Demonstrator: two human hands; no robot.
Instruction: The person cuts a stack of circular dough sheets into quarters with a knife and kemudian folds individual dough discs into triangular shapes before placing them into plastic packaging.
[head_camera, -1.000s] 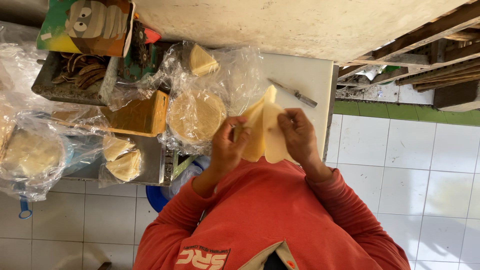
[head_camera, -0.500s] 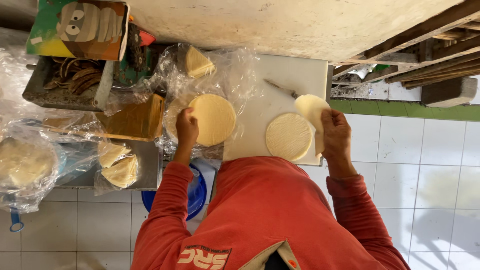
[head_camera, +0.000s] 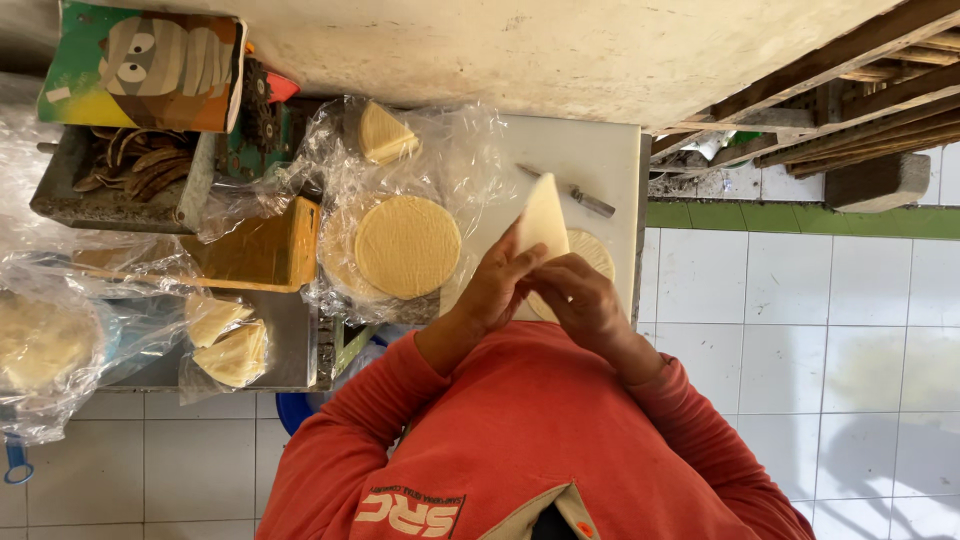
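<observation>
We noted both hands, left (head_camera: 497, 290) and right (head_camera: 580, 300), had regrouped, now folding one wrapper (head_camera: 543, 222) above the tabletop (head_camera: 600, 160).

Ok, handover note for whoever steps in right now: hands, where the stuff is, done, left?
Left hand: fingers pinch the folded sheet from the left.
Right hand: grips the same sheet lower down, from the right.
The sheet is held up over the white board, folded to a point.
One flat round lies on the board under the hands; a knife lies at its far edge.
The stack of rounds sits in open plastic, left of the board.
Done: folded pieces are in plastic further left.
Left: the flat round and the stack are unfolded.
</observation>
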